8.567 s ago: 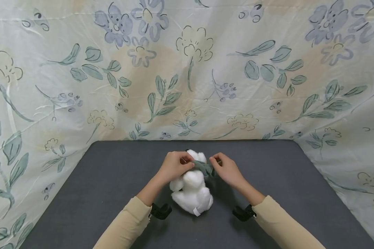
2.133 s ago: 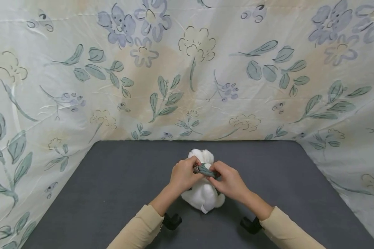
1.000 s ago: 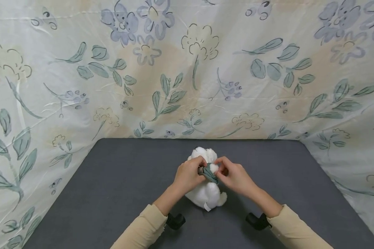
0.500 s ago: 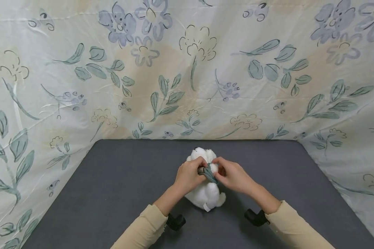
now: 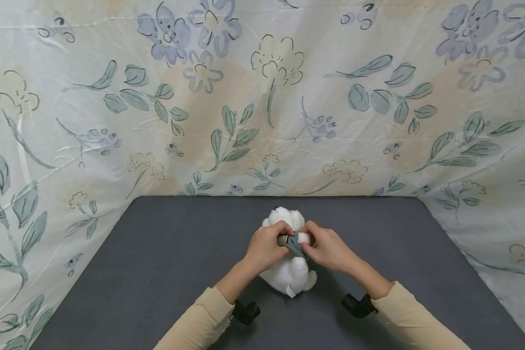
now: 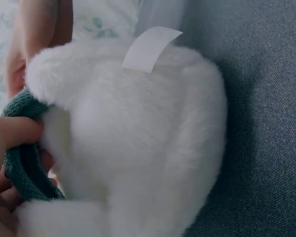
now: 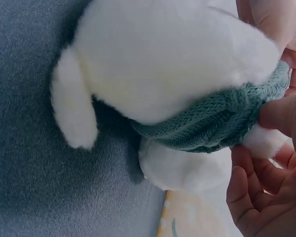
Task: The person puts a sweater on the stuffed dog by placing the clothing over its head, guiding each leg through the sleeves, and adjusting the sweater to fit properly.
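Observation:
A white plush toy [image 5: 286,274] sits on the dark table with its back to me, a white tag [image 6: 150,49] on its lower back. Around its upper body is a green knitted garment [image 7: 207,121], bunched into a band. My left hand [image 5: 264,249] grips the garment's left edge, thumb and fingers curled around the knit, beside a small striped label [image 5: 283,239]. My right hand [image 5: 332,249] pinches the toy's white arm [image 7: 264,140], which pokes out of the knit, its thumb lying against the garment's edge. The toy's front is hidden.
The dark grey table [image 5: 179,253] reaches back to a floral cloth [image 5: 262,97] that hangs behind it and along both sides. Black wrist cameras [image 5: 246,312] stick out beneath both sleeves, close above the table.
Earlier the knit lay near the toy's neck with hands wider apart; it now sits lower around the upper body. In the last half second, more white arm shows between my right fingers.

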`<state>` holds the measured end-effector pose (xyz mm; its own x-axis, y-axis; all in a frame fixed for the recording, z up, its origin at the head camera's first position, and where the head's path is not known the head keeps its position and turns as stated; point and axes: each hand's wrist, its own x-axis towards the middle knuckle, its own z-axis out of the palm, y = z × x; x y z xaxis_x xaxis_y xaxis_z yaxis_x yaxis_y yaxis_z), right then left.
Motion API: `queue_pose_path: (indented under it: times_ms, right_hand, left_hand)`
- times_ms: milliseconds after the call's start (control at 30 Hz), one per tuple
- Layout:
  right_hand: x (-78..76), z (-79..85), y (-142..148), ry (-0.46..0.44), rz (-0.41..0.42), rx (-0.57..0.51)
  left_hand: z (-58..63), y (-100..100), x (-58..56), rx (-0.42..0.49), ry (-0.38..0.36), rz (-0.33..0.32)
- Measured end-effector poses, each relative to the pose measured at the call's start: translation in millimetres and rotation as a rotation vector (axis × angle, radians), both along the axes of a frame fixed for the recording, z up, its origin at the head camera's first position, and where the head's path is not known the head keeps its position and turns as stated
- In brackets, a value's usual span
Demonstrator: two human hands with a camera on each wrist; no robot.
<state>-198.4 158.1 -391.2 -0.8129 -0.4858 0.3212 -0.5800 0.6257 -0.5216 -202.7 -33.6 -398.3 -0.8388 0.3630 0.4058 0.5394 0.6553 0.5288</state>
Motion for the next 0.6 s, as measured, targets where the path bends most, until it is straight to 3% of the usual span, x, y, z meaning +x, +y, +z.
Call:
queue_pose_path:
  times_ms: [267, 600]
  right_hand:
    - [-1.9, -0.5, 4.7, -0.118, -0.058, -0.021]
    - [-5.9, 2.5, 10.3, -0.212, -0.056, -0.051]
  left_hand:
    - [-0.6, -5.1, -1.2, -0.057, 0.135, 0.006]
    - [-6.4, -13.8, -2.5, -0.191, 0.162, 0.053]
